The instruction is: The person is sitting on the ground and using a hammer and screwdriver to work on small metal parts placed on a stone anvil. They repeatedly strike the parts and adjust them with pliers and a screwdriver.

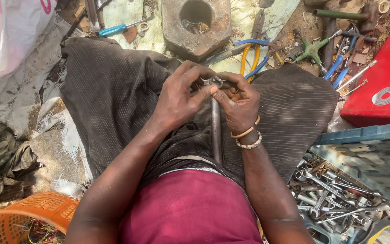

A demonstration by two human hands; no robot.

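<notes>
Hard daylight is falling from the upper right, bleaching the white sack [5, 36] and the pale cloth [132, 18] almost to glare. The red case [384, 81] is gleaming brightly. Soft shade is lying over the dark striped fabric [109, 95] and the lower frame. Edges are bowing slightly outward; focus is holding crisp throughout.
</notes>
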